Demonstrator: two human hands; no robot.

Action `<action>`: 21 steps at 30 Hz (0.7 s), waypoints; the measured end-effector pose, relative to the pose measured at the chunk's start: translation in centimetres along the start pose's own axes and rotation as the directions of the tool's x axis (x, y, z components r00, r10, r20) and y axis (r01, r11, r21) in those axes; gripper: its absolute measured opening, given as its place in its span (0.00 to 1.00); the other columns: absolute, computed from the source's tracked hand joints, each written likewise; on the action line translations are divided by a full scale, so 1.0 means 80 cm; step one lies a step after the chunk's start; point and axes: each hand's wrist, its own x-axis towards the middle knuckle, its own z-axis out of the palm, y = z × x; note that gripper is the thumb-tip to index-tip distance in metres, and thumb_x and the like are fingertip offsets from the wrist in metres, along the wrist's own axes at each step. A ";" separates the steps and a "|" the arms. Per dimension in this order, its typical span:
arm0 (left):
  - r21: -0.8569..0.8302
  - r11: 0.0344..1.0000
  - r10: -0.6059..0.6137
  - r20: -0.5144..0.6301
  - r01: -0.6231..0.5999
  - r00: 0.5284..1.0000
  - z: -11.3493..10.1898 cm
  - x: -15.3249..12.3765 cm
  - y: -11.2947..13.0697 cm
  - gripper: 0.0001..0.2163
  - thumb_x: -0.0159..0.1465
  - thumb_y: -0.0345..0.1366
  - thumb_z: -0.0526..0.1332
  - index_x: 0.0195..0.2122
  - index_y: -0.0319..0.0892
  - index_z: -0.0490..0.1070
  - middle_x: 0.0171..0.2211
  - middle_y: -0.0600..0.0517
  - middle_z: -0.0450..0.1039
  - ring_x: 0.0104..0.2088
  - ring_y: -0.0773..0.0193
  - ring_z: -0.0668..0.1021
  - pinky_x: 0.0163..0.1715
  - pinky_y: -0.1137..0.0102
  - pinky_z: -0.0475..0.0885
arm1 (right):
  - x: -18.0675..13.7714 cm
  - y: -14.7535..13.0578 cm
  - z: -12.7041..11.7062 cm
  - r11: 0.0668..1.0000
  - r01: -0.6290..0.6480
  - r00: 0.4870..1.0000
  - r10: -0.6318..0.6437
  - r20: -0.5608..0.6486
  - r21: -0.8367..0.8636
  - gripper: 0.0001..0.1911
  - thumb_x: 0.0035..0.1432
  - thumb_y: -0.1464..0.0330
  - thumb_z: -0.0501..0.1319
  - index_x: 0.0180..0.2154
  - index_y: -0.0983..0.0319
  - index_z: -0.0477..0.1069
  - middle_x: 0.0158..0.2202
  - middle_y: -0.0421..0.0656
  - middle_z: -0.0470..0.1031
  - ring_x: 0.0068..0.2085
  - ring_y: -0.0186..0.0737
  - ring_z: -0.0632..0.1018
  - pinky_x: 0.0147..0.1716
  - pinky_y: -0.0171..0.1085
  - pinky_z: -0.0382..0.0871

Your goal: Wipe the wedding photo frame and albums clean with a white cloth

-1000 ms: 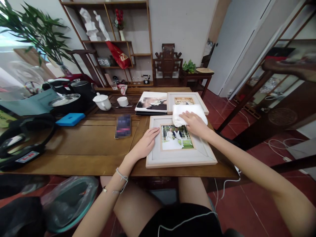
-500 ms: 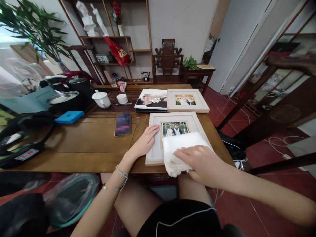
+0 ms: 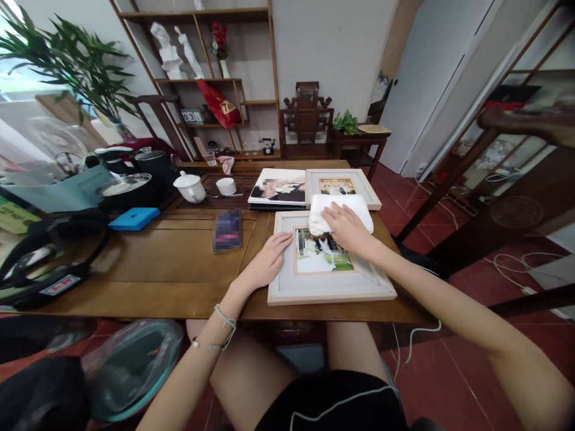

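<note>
A pale wooden picture frame (image 3: 330,287) with a wedding photo lies flat at the near edge of the wooden table (image 3: 171,263). My left hand (image 3: 268,260) rests flat on the frame's left border, fingers stretched out. My right hand (image 3: 345,230) presses flat on a folded white cloth (image 3: 341,206) at the frame's far edge, fingers spread over it.
Behind lie a second framed photo (image 3: 344,179) and a photo album (image 3: 278,188). A phone (image 3: 227,230), a white teapot (image 3: 189,187), a cup (image 3: 226,186), a blue box (image 3: 133,218), dark pots and headphones (image 3: 49,263) fill the left. A bin (image 3: 128,368) stands by my knee.
My right hand has pushed the white cloth from the frame's near edge back up across the photo to its far edge. My left hand has stayed on the frame's left border.
</note>
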 end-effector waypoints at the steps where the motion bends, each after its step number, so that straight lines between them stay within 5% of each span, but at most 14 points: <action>1: 0.002 1.000 0.001 -0.001 -0.001 1.000 0.000 0.000 0.000 0.23 0.64 0.27 0.47 0.61 0.40 0.59 0.62 0.44 0.59 0.63 0.55 0.59 0.64 0.51 0.54 | 0.001 -0.005 -0.002 1.000 0.011 0.999 -0.011 0.034 0.002 0.24 0.52 0.80 0.52 0.53 0.71 0.64 0.56 0.56 0.67 0.59 0.54 0.63 0.55 0.47 0.56; 8: 0.016 1.000 -0.005 -0.004 0.005 1.000 0.001 0.000 0.002 0.22 0.65 0.27 0.46 0.61 0.39 0.59 0.62 0.43 0.58 0.63 0.55 0.59 0.64 0.51 0.54 | -0.059 -0.072 -0.037 0.990 0.124 0.964 -0.135 0.227 0.062 0.16 0.51 0.74 0.55 0.44 0.68 0.68 0.42 0.56 0.74 0.41 0.49 0.74 0.37 0.42 0.64; 14: 0.008 1.000 -0.017 -0.003 0.017 1.000 0.000 -0.001 0.004 0.22 0.64 0.27 0.46 0.60 0.37 0.60 0.62 0.42 0.58 0.63 0.55 0.58 0.64 0.52 0.54 | -0.113 -0.110 -0.083 0.941 0.306 0.918 -0.332 0.216 0.145 0.12 0.50 0.72 0.56 0.39 0.66 0.68 0.33 0.50 0.74 0.32 0.45 0.73 0.30 0.40 0.59; 21: -0.006 1.000 -0.001 -0.013 0.001 1.000 0.003 -0.002 0.000 0.23 0.64 0.26 0.47 0.61 0.40 0.59 0.62 0.44 0.59 0.63 0.55 0.59 0.64 0.51 0.54 | -0.091 -0.083 -0.060 0.985 0.153 0.952 -0.168 0.255 0.075 0.13 0.51 0.75 0.54 0.41 0.66 0.69 0.39 0.52 0.74 0.37 0.46 0.74 0.34 0.40 0.60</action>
